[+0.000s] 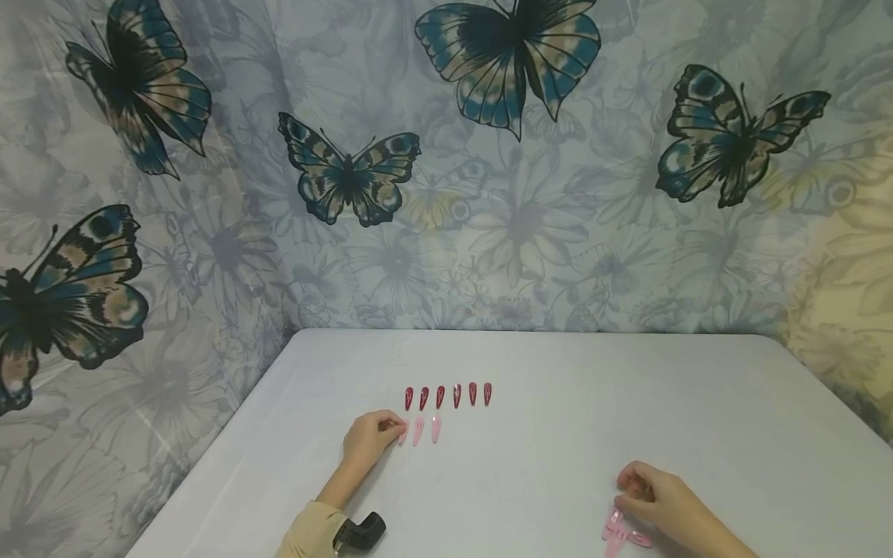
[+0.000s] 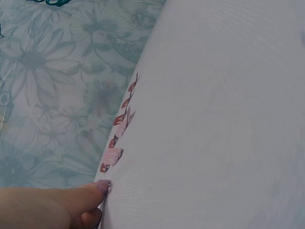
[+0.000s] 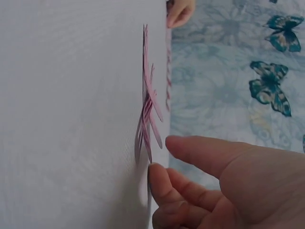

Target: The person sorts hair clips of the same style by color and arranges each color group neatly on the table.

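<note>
My left hand [image 1: 370,439] pinches the leftmost pink snap hair clip [image 1: 403,434] at the table surface. Two more pink clips [image 1: 427,431] lie just right of it, forming a short row. Behind them runs a row of several dark red snap hair clips [image 1: 456,396]. Far to the right, my right hand [image 1: 659,496] hovers beside a small pile of pink hair clips [image 1: 615,532]. In the right wrist view its thumb [image 3: 200,150] and index finger stand apart, close to the ends of the piled clips [image 3: 148,102], with nothing held.
All the clips lie on a white-covered table [image 1: 530,465]. A curtain with butterflies and flowers [image 1: 523,225] hangs behind the far edge and along the left side. A black device [image 1: 363,532] is strapped at the left wrist, by the beige sleeve [image 1: 310,531].
</note>
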`<state>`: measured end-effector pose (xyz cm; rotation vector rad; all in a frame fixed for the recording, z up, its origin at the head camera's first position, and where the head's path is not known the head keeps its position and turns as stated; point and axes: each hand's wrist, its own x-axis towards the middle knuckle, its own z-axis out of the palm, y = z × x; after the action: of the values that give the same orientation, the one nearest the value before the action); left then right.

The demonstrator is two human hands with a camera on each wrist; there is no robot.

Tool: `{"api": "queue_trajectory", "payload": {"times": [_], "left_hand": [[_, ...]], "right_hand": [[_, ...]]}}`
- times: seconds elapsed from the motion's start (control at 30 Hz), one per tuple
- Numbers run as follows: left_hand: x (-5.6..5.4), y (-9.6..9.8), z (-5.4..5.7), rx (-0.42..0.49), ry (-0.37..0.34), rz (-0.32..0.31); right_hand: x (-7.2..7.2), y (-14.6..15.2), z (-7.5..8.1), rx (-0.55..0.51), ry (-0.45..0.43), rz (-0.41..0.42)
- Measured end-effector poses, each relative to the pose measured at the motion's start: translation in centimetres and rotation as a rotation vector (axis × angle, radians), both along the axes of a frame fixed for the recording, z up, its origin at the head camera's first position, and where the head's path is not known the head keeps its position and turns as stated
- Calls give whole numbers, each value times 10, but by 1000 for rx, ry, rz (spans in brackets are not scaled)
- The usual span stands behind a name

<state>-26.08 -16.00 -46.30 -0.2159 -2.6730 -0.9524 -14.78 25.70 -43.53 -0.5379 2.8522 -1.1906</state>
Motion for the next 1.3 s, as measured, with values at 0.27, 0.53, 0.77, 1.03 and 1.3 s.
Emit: {"api": "queue_trajectory", "payload": {"times": [0.27, 0.53, 0.77, 1.03, 1.3], "left_hand": [[1, 2, 0, 6, -10, -2], [1, 1, 0, 12, -16, 3], [0, 0, 2, 10, -5, 5], [1, 0, 2, 15, -8, 7], [2, 1, 2, 8, -11, 6]], "right_hand": [[3, -5, 0, 4, -98, -103], [4, -8, -4, 22, -122, -124], [2, -9, -4, 11, 17, -29], [4, -10, -2, 26, -35, -39], [4, -9, -3, -30, -54, 10]]}}
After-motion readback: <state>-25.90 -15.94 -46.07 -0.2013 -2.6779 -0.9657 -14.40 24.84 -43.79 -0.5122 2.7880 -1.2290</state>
